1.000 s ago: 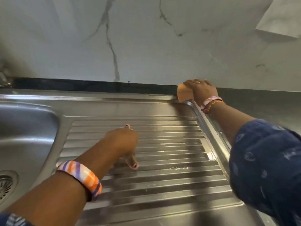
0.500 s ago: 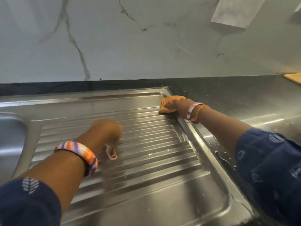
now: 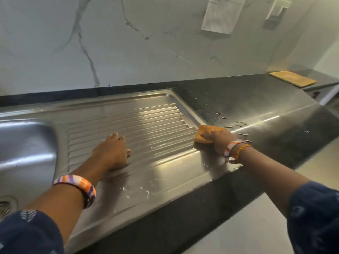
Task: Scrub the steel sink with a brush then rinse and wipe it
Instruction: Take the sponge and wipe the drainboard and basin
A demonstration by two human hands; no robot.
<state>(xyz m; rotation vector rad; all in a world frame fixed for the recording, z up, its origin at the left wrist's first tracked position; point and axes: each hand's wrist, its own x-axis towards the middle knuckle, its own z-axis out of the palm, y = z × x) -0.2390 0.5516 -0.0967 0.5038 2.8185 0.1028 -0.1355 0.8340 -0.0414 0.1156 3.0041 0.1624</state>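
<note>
At the far left of the steel sink (image 3: 165, 173) lies the basin (image 3: 27, 143), smooth and rounded, with a slotted drain (image 3: 7, 206) at its bottom edge; nothing else shows in it. Just right of it, the left hand (image 3: 111, 153) rests palm-down on the ribbed drainboard (image 3: 146, 125), fingers straight and spread, holding nothing; a striped orange, purple and white bangle (image 3: 77, 186) rings the forearm. Droplets sit on the flat front lip. At the drainboard's right edge, the right hand (image 3: 218, 142) presses flat on a folded orange cloth (image 3: 203, 134), fingers extended over it, with bracelets (image 3: 236, 149) at the wrist. Beyond lies the dark, wet countertop (image 3: 256, 107); far right, a flat wooden board (image 3: 292, 78) rests on it. Behind runs a white marble-veined wall (image 3: 128, 43) with a paper sheet (image 3: 222, 13).
</note>
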